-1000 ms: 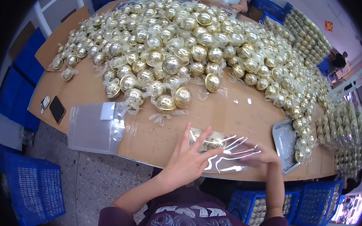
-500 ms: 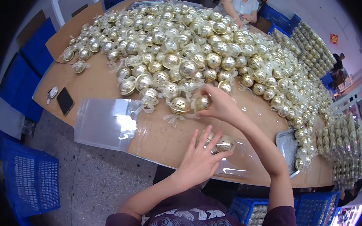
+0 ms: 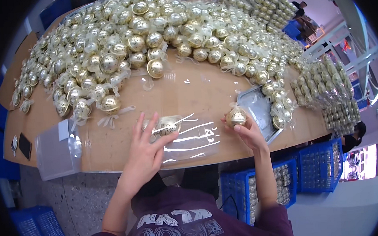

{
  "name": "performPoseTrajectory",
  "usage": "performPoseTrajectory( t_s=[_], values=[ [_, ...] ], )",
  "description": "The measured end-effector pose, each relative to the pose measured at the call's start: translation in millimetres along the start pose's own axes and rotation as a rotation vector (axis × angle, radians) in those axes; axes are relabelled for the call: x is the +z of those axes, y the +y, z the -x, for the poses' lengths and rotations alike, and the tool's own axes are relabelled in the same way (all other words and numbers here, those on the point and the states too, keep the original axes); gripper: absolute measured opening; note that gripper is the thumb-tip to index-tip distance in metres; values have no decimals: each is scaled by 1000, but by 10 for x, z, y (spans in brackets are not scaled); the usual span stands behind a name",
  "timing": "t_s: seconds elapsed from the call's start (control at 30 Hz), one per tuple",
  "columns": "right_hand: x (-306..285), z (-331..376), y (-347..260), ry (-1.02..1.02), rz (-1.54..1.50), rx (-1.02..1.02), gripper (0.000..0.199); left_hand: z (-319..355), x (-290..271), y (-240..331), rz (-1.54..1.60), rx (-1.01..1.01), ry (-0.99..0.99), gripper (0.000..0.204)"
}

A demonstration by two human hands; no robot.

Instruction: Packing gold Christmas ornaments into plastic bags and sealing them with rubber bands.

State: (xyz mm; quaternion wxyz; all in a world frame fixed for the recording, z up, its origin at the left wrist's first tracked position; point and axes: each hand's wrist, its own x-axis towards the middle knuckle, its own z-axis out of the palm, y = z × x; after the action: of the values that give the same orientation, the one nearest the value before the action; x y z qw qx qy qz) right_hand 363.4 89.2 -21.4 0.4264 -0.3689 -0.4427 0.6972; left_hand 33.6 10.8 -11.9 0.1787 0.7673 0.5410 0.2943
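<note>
Your left hand [image 3: 145, 148] is spread over the left part of the clear bag [image 3: 194, 141], with its fingers by a gold ball [image 3: 168, 127] that looks to be inside. Your right hand [image 3: 251, 133] is to the right of the bag, pinching a second ball [image 3: 237, 116] between thumb and fingers.

The bag lies close to your edge of the tabletop [image 3: 191, 89]. The ball you hold is round and smooth, so a loose grip could let it roll off that edge, maybe into the blue crate [image 3: 237, 193] below and right of the bag. The bag is thin and could slide or crumple if your left hand lifts. Shiny streaks hide which end is open.

Left of the bag is flat clear plastic [image 3: 54, 152], then a phone [image 3: 25, 146]. Right of the bag, just past your right hand, the metal tray [image 3: 254, 107] has a rim you could bump. Beyond the bag sits a big heap of balls [image 3: 139, 42] with ribbons that could catch your fingers. Far right of the bag stand packed balls [image 3: 323, 81].
</note>
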Motion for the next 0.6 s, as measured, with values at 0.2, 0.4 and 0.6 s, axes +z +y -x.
performPoseTrajectory(
  t_s=[0.2,0.4,0.6],
  values=[
    [159,83,200,-372,756,-106,61,-3,-25,29,81,-8,-1,47],
    [236,-117,169,-590,471,323,62,35,-1,-51,121,23,-3,46],
    [1112,-327,171,-302,441,559,65,58,9,-80,70,45,-4,35]
  ],
)
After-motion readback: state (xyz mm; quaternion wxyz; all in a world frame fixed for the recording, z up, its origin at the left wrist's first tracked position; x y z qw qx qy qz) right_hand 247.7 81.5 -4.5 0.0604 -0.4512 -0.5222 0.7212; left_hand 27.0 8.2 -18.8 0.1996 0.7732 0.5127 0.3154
